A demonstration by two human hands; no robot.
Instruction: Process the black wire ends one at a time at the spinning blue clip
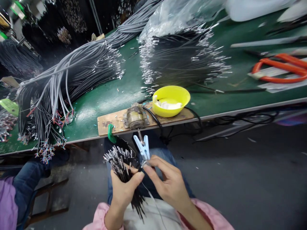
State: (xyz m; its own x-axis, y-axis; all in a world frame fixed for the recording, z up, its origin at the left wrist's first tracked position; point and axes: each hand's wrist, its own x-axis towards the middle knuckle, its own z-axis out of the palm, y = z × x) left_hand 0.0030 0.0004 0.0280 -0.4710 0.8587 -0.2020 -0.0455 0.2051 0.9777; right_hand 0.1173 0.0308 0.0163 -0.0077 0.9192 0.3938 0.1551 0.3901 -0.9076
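Green table [96, 103], one clothespin [144, 149], left hand [123, 189] clamped on one wire bundle [120, 162], right hand [169, 181] pinching one wire end [143, 163]

Left hand [122, 188] curled — right hand [169, 179] pinching close beside it.

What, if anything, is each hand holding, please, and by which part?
The left hand grips a bundle of black cables just below its silvery ends. The right hand pinches something too small to identify near the blue clip.
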